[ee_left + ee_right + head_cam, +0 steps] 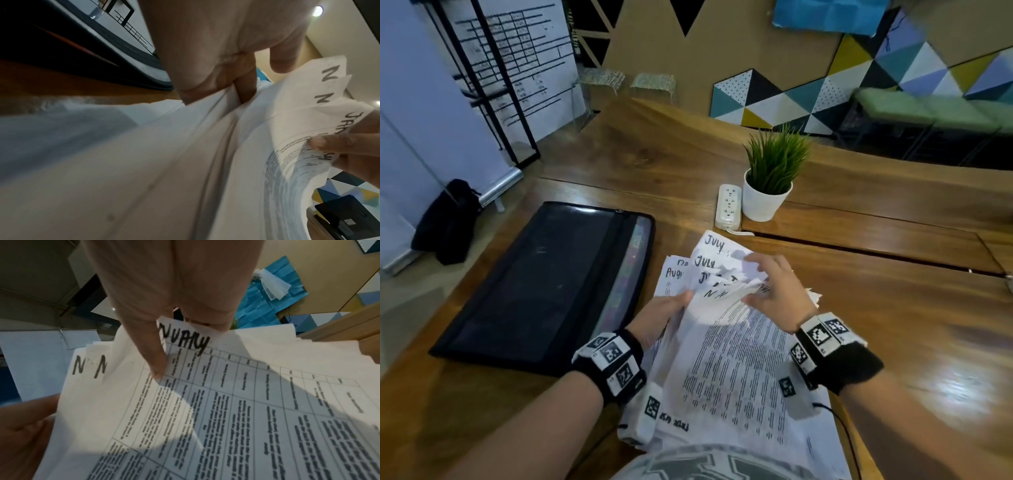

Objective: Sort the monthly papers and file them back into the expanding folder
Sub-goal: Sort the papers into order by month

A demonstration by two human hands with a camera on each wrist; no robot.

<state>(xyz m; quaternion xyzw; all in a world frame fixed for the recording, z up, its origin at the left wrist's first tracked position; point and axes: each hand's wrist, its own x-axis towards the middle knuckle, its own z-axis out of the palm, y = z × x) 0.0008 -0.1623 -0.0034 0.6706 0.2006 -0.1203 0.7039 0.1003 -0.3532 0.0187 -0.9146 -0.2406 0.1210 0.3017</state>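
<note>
A fanned stack of papers (726,349) was held above the near edge of the table (893,308), its long axis running near to far. Its left edge was gripped by the left hand (664,311), fingers curled round it. The far corners, headed with months, were being pinched by the right hand (774,287), thumb on a sheet marked January. The expanding folder (544,284) lay closed and flat just left of the stack, nearer the left hand, its long axis also near to far.

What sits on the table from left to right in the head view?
Expanding folder → left hand → papers → right hand; farther back, power strip → potted plant.
</note>
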